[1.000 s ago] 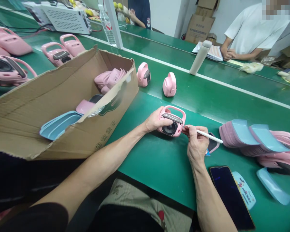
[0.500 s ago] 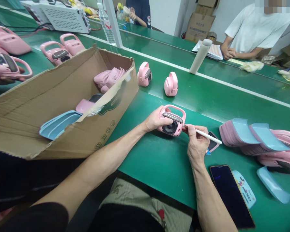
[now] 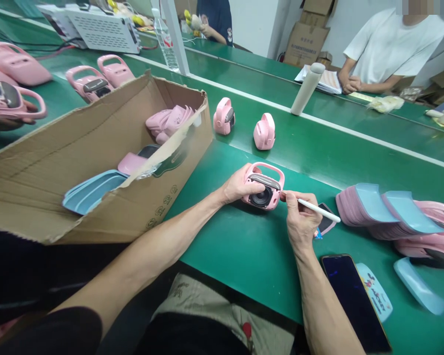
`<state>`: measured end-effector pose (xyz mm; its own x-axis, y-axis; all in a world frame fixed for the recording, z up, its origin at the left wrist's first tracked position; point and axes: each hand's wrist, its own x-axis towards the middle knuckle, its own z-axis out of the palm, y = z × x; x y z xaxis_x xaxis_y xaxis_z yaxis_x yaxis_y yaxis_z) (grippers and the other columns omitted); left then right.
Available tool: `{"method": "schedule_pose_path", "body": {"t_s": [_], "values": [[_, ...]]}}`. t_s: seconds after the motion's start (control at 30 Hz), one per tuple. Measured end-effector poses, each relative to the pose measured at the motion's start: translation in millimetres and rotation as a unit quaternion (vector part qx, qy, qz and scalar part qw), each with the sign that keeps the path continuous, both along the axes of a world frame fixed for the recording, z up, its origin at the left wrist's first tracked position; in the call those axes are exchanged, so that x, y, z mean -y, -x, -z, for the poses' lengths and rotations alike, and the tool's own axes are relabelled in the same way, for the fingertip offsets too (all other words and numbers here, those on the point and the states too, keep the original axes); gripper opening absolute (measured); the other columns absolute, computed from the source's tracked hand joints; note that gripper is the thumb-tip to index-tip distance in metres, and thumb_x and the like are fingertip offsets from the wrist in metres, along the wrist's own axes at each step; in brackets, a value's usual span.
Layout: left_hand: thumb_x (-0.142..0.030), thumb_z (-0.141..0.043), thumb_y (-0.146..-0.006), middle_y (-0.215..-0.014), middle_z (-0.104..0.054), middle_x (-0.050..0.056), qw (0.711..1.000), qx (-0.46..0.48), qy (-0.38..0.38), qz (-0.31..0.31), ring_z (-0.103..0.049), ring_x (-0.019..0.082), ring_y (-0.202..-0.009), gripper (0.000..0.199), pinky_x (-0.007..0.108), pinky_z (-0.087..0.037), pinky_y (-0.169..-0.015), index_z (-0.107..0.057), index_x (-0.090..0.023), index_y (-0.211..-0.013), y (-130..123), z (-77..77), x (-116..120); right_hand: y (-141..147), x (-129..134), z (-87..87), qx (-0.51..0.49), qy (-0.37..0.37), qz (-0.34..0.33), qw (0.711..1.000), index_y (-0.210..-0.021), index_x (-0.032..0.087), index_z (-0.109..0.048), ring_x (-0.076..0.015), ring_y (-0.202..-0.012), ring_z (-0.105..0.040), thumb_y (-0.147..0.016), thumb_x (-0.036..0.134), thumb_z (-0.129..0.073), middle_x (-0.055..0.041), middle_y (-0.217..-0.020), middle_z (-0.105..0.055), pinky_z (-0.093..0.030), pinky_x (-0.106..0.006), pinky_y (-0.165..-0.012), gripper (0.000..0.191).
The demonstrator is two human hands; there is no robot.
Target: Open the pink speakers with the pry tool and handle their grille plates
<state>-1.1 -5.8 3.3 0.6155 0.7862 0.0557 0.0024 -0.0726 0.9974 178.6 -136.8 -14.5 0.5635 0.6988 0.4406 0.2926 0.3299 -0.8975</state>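
My left hand (image 3: 237, 186) is closed round the left side of a pink portable speaker (image 3: 272, 183), its thumb lying across the front by the black speaker cone. The handle of the speaker points away from me, and its front cover is off. Pinched in my right hand (image 3: 302, 217) is a slim white pen-shaped tool (image 3: 320, 210). Its thin tip reaches the right edge of the speaker; whether it touches is too small to tell. Behind my right hand lies a dark panel with a pink rim (image 3: 327, 213), partly hidden.
An open cardboard box (image 3: 185, 172) with pink and blue panels stands left. Two pink speakers (image 3: 264, 132) stand beyond my hands. Stacked panels (image 3: 366, 207), a phone (image 3: 350, 296) and a blue panel (image 3: 418, 286) lie right. A bottle (image 3: 308, 88) stands behind; people sit across.
The view has shifted slightly, so the surroundings sit a little lower. Both hands keep their hold, and the tool tip stays at the speaker's right edge. At far left, another person's hand with a speaker moved slightly.
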Motion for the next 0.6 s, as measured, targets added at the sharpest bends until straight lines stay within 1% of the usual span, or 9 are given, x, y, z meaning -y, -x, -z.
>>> {"method": "schedule_pose_path", "body": {"t_s": [0.07,0.13,0.2,0.27,0.37,0.43,0.5,0.53,0.6], "values": [[-0.055,-0.09,-0.068,-0.093,-0.064,0.001,1.0,0.006,-0.012,-0.011,-0.058,0.014,-0.073,0.065,0.026,-0.048,-0.064,-0.06,-0.017,-0.111,-0.9,-0.1,0.0,-3.0,0.4,-0.7,-0.011,0.011,-0.02,1.0,-0.1,0.022,-0.072,-0.0198,-0.082,-0.076,-0.094,0.04,-0.081,-0.0021,-0.09,-0.078,-0.061,-0.037,-0.083,0.021],[-0.054,-0.091,-0.066,-0.094,-0.064,0.002,1.0,0.012,-0.016,-0.014,-0.058,0.015,-0.078,0.065,0.026,-0.049,-0.067,-0.06,-0.016,-0.109,-1.6,0.3,-0.6,-6.2,2.2,-1.3,-0.016,0.017,-0.049,0.999,-0.111,0.023,-0.071,-0.0181,-0.078,-0.073,-0.091,0.04,-0.083,0.0003,-0.09,-0.075,-0.06,-0.035,-0.079,0.029],[-0.054,-0.091,-0.065,-0.097,-0.065,0.003,1.0,0.014,-0.012,-0.013,-0.059,0.016,-0.081,0.065,0.027,-0.05,-0.069,-0.06,-0.017,-0.109,-2.0,1.0,-1.2,-8.5,4.4,-1.7,-0.041,0.025,-0.072,0.996,-0.116,0.024,-0.07,-0.0167,-0.073,-0.069,-0.092,0.042,-0.08,0.0019,-0.087,-0.072,-0.058,-0.033,-0.075,0.032],[-0.054,-0.092,-0.065,-0.098,-0.065,0.003,1.0,0.017,-0.01,-0.011,-0.059,0.017,-0.083,0.065,0.027,-0.05,-0.07,-0.06,-0.016,-0.108,-2.1,1.6,-1.6,-9.3,5.9,-2.4,-0.077,0.032,-0.087,0.993,-0.107,0.023,-0.071,-0.0167,-0.072,-0.068,-0.097,0.046,-0.071,0.0009,-0.085,-0.071,-0.058,-0.034,-0.075,0.025],[-0.053,-0.092,-0.065,-0.097,-0.063,0.003,1.0,0.023,-0.008,-0.008,-0.058,0.016,-0.082,0.065,0.027,-0.049,-0.07,-0.059,-0.016,-0.108,-2.1,2.2,-1.6,-9.2,6.4,-4.5,-0.12,0.031,-0.122,0.985,-0.091,0.022,-0.072,-0.0179,-0.074,-0.066,-0.102,0.048,-0.056,-0.0017,-0.083,-0.069,-0.056,-0.034,-0.075,0.032],[-0.053,-0.091,-0.066,-0.096,-0.063,0.002,1.0,0.019,-0.005,-0.009,-0.057,0.015,-0.08,0.065,0.026,-0.048,-0.067,-0.059,-0.016,-0.109,-2.1,2.2,-1.5,-9.3,6.0,-6.2,-0.144,0.027,-0.136,0.98,-0.091,0.023,-0.071,-0.0167,-0.069,-0.06,-0.102,0.05,-0.052,0.001,-0.074,-0.062,-0.055,-0.033,-0.072,0.035],[-0.052,-0.091,-0.066,-0.097,-0.063,0.003,1.0,0.017,-0.007,-0.011,-0.058,0.016,-0.08,0.065,0.026,-0.049,-0.068,-0.059,-0.016,-0.109,-2.2,1.8,-1.6,-9.8,5.5,-7.4,-0.165,0.024,-0.137,0.976,-0.095,0.025,-0.069,-0.0149,-0.062,-0.054,-0.099,0.048,-0.057,0.0054,-0.067,-0.054,-0.053,-0.031,-0.07,0.026],[-0.052,-0.091,-0.066,-0.098,-0.064,0.003,1.0,0.017,-0.008,-0.011,-0.059,0.016,-0.081,0.065,0.027,-0.05,-0.069,-0.06,-0.016,-0.109,-2.3,1.4,-1.6,-10.0,5.3,-7.6,-0.172,0.025,-0.137,0.975,-0.096,0.026,-0.067,-0.0142,-0.06,-0.053,-0.097,0.045,-0.062,0.0067,-0.066,-0.053,-0.053,-0.031,-0.07,0.02],[-0.053,-0.091,-0.066,-0.098,-0.064,0.003,1.0,0.015,-0.009,-0.012,-0.06,0.016,-0.081,0.065,0.027,-0.05,-0.071,-0.06,-0.016,-0.109,-2.5,0.8,-1.8,-10.0,5.0,-7.1,-0.169,0.038,-0.134,0.976,-0.094,0.025,-0.064,-0.0138,-0.062,-0.056,-0.093,0.038,-0.07,0.0063,-0.069,-0.06,-0.053,-0.03,-0.07,0.014]]}}
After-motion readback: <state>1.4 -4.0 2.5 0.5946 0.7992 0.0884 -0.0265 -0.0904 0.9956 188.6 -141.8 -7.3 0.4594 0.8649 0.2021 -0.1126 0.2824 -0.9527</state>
